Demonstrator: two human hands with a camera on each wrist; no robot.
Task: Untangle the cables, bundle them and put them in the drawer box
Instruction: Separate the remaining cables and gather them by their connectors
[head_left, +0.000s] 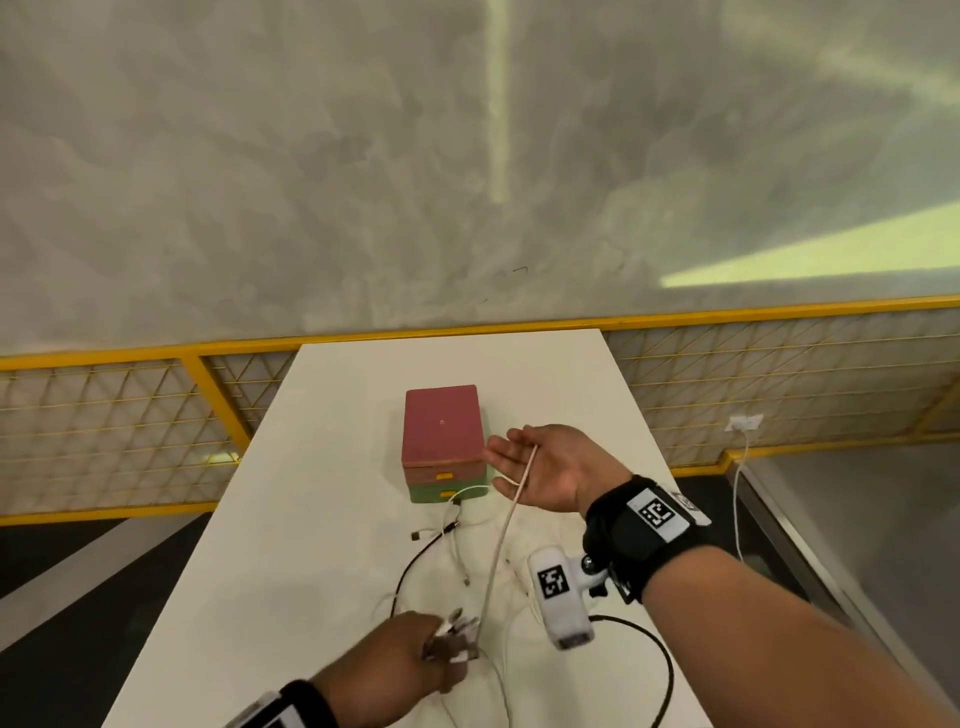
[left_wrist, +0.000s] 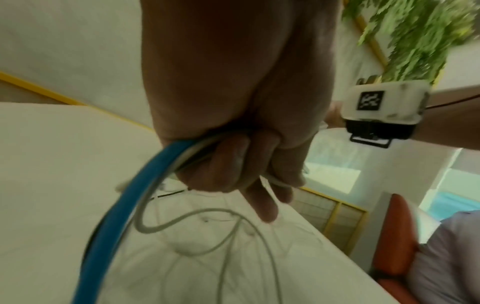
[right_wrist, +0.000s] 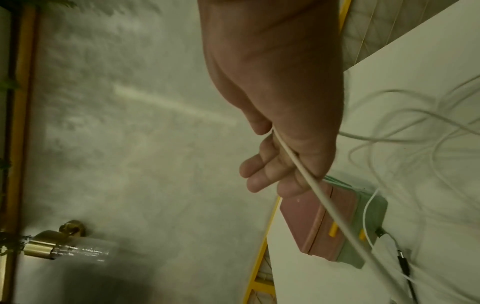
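The drawer box (head_left: 442, 431), pink on top with a green lower drawer and yellow handles, stands shut in the middle of the white table (head_left: 311, 467). My right hand (head_left: 511, 457) hovers beside it, palm up and fingers straight. A beige cable (head_left: 498, 551) lies taut across that palm (right_wrist: 265, 164) and past the box (right_wrist: 311, 222). It runs down to my left hand (head_left: 441, 644). That hand (left_wrist: 241, 174) makes a fist around a bundle of a blue cable (left_wrist: 124, 205) and white cables (left_wrist: 233, 236). A black cable (head_left: 415, 561) and loose white loops (right_wrist: 389, 139) lie tangled on the table.
A yellow-framed mesh fence (head_left: 218, 400) runs behind and beside the table. A wall socket (head_left: 744, 423) with a white cord hangs at the right. An orange chair (left_wrist: 394, 236) and a person's sleeve (left_wrist: 451, 257) are at the near table edge.
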